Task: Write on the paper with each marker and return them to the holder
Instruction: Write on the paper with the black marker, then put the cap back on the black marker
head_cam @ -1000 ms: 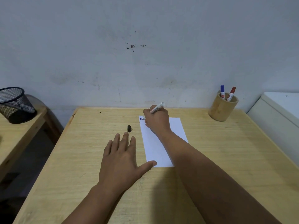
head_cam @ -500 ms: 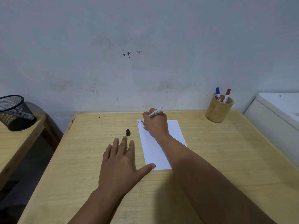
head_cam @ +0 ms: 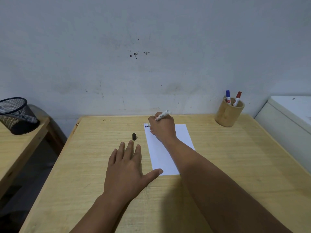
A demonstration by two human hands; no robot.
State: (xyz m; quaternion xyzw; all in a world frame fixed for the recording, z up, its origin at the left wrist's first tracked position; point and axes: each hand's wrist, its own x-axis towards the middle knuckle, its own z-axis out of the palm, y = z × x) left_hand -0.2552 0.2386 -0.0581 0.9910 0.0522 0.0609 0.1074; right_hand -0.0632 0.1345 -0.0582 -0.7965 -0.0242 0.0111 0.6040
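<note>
A white sheet of paper (head_cam: 182,137) lies on the wooden table (head_cam: 235,165). My right hand (head_cam: 162,128) grips an uncapped white marker (head_cam: 162,115), its tip at the paper's top left corner beside small blue and dark marks (head_cam: 146,126). My left hand (head_cam: 127,167) lies flat on the table, fingers spread, thumb touching the paper's lower left corner. A black marker cap (head_cam: 134,136) stands just beyond my left fingertips. The bamboo holder (head_cam: 229,113) at the back right holds a blue-capped marker (head_cam: 228,96) and a red-capped marker (head_cam: 237,97).
A black mesh bin (head_cam: 16,115) sits on a second wooden table (head_cam: 15,148) to the left, across a gap. A white cabinet (head_cam: 289,123) borders the table's right side. The stained wall rises right behind the table's far edge.
The view has tilted up slightly, so the table scene sits lower in frame. My right hand stays at the paper's top left corner with the marker; the left hand has barely shifted.
</note>
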